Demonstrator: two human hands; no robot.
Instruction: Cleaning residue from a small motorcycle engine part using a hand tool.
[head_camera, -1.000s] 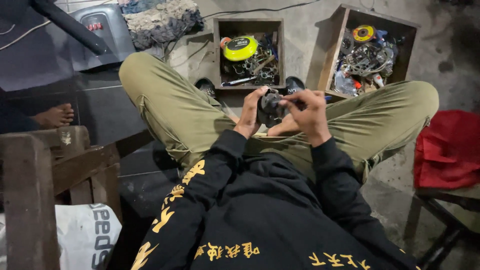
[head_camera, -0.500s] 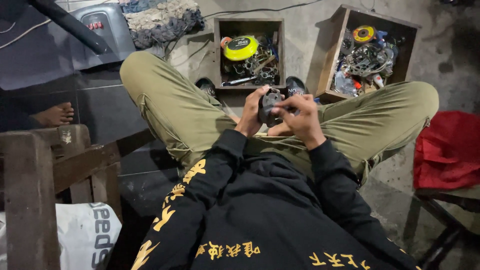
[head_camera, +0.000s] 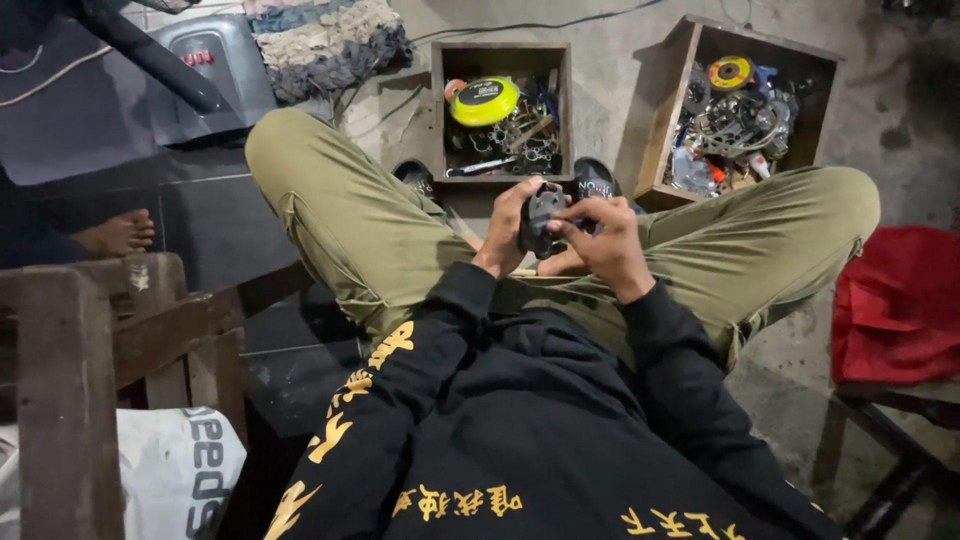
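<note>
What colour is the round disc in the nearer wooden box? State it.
Bright yellow-green with a dark centre; the disc shows best in the head view, lying atop parts in the wooden box.

The part (head_camera: 543, 215) looks like dull dark metal. The boxes (head_camera: 560, 110) are rough bare wood, the disc (head_camera: 484, 101) glossy yellow plastic, the floor (head_camera: 620, 60) rough concrete, the rag (head_camera: 325, 45) coarse cloth.

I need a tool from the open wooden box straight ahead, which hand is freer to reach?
Probably the right hand: only its fingertips touch the dark metal part, while the left hand wraps it.
</note>
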